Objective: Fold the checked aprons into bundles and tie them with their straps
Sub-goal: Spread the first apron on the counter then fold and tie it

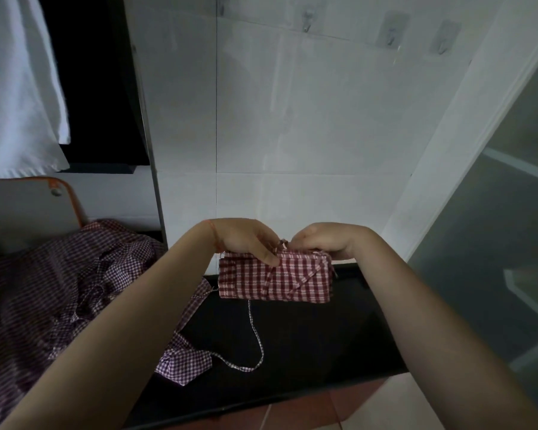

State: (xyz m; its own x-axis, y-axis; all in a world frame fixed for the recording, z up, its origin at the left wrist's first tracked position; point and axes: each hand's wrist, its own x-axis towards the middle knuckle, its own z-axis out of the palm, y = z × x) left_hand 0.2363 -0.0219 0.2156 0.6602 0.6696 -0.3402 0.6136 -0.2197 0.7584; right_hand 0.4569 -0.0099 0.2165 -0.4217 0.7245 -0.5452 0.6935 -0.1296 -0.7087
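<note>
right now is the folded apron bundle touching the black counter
Apart. The head view shows the bundle held up by the left hand and right hand, with bare black counter visible under its lower edge; only a thin strap hangs down.

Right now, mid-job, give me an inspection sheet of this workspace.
Surface: black counter, mostly bare on the right.
Job's things: folded apron bundle held above the counter, strap wrapped across it; one strap end hangs to the counter. Loose aprons heaped at left; a small folded piece at the counter's edge.
Clutter: nothing seen.
Grippers: left hand and right hand both pinch the strap at the bundle's top.
Cables: nothing seen.
Surroundings: white tiled wall with hooks, white cloth hanging at upper left, chair back, frosted panel at right.
</note>
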